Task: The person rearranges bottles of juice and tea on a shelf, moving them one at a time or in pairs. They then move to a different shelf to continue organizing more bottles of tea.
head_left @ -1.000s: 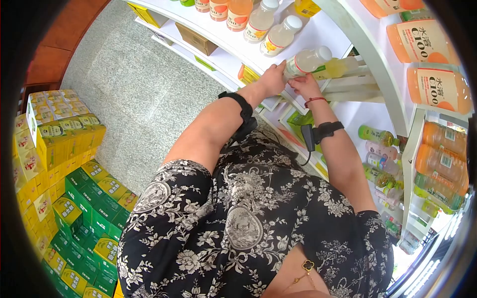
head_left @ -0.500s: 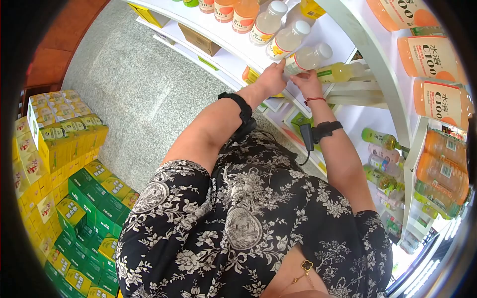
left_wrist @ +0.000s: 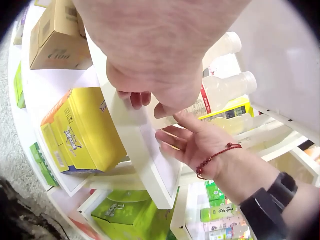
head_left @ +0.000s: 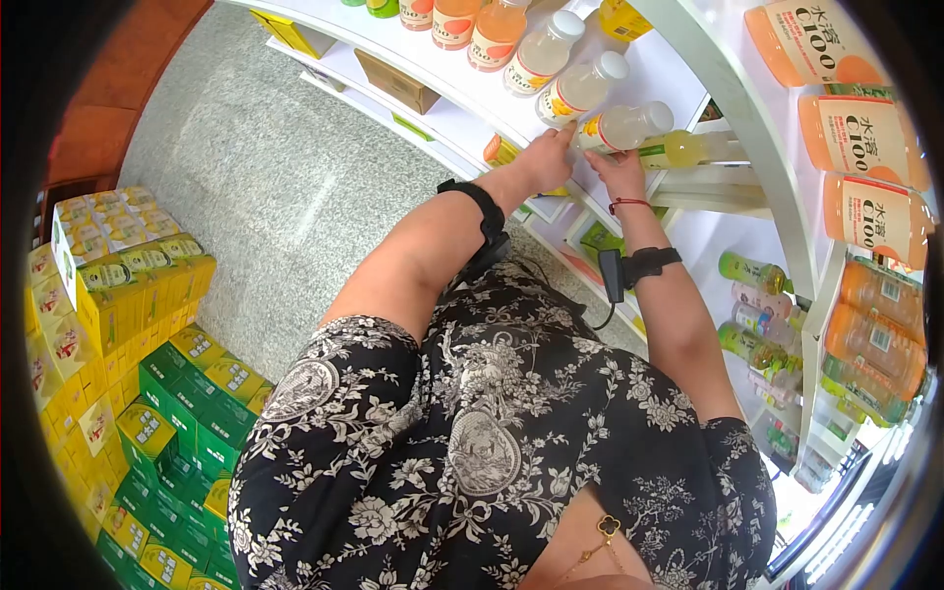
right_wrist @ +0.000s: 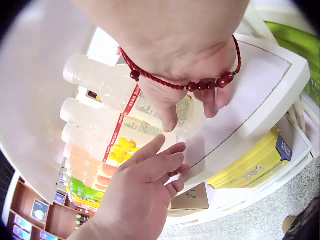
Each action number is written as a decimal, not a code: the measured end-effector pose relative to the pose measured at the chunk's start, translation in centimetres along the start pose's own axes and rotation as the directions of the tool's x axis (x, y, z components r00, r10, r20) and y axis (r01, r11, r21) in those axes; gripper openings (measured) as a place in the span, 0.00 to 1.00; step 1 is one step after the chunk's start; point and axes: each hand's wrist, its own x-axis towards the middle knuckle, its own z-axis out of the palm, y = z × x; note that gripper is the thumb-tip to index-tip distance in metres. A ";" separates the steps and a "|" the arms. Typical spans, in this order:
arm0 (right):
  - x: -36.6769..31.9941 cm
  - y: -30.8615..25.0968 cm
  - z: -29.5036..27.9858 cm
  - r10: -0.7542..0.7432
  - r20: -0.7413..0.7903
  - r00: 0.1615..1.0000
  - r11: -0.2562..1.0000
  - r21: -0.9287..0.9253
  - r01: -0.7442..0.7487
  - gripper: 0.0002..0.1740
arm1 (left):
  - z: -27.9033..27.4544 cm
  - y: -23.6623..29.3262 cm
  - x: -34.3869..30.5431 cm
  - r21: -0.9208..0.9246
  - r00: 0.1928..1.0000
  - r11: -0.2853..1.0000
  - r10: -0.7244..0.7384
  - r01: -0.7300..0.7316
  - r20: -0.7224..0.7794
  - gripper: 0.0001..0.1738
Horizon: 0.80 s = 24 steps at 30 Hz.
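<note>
A clear drink bottle (head_left: 631, 126) with a white cap and a pale label stands at the near end of a row on the white shelf, beside two similar bottles with yellow fruit on the labels. My left hand (head_left: 547, 160) is at the lower left of this bottle, index finger extended toward its base. On its near side is my right hand (head_left: 619, 175), wearing a red beaded bracelet (right_wrist: 202, 86). The right wrist view shows the right thumb against the label and the other fingers loosely bent near the base. In the left wrist view, the right palm faces up with fingers spread.
Orange drink bottles (head_left: 497, 37) continue the row. A pale yellow bottle (head_left: 688, 149) is close to the right hand. Large orange bottles (head_left: 851, 128) line the right-hand shelf. Below are a yellow carton (left_wrist: 82, 131) and a cardboard box (left_wrist: 60, 37). Green and yellow cartons (head_left: 202, 393) are stacked at left.
The bottle at my hands has turned, bringing yellow fruit on its label into sight. It now lines up with the neighbouring bottles. My right hand has loosened from it, and the view has shifted slightly.
</note>
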 end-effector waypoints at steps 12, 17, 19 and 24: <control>-1.0 -0.8 -0.2 -0.071 0.066 0.995 0.993 0.098 0.064 0.34 | -0.8 -0.3 -0.1 0.019 0.995 0.998 0.066 -0.068 0.075 0.40; -1.3 -0.1 0.3 -0.105 -0.043 0.994 0.993 0.050 0.107 0.36 | -0.6 0.0 0.8 0.024 0.989 1.000 0.009 -0.012 0.146 0.42; -1.3 0.0 0.3 -0.116 -0.048 0.992 0.989 0.089 0.120 0.37 | -0.7 0.4 0.6 0.019 0.985 0.999 -0.033 0.030 0.168 0.43; -1.4 -1.6 -0.3 0.040 0.062 0.997 0.999 -0.011 -0.040 0.37 | -1.6 -0.1 0.0 -0.008 0.985 1.000 0.019 -0.018 0.172 0.42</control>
